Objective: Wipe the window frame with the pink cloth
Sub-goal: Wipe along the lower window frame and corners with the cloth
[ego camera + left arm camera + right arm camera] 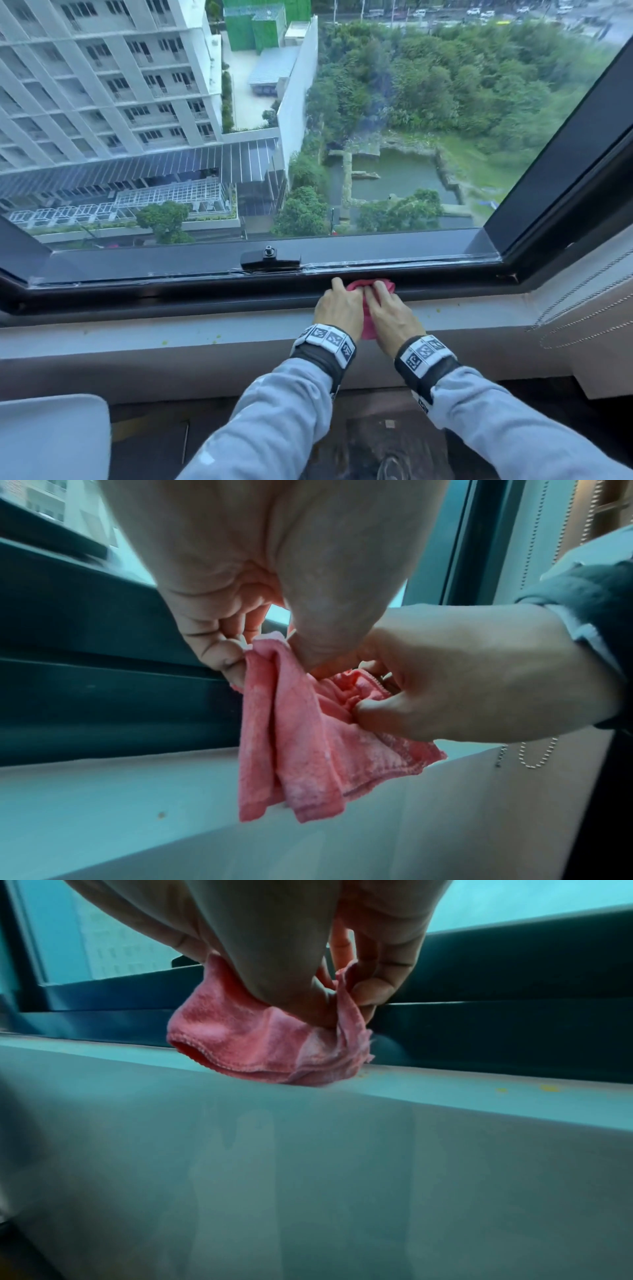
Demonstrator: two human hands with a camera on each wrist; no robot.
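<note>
The pink cloth (368, 325) is bunched between both hands at the bottom rail of the dark window frame (171, 291), right of the middle. My left hand (339, 305) pinches its upper left edge between thumb and fingers. My right hand (387, 308) grips the cloth from the right with curled fingers. In the left wrist view the pink cloth (301, 745) hangs in folds from my left hand (240, 647), with its lower hem on the pale sill (103, 804); my right hand (445, 685) holds its other end. In the right wrist view the pink cloth (260, 1045) touches the sill's edge.
A black window latch (270, 260) sits on the frame's rail left of the hands. The pale sill (171, 334) carries small yellow-green crumbs (215, 337). Bead chains of a blind (582, 318) hang at the right. A white object (54, 438) stands at lower left.
</note>
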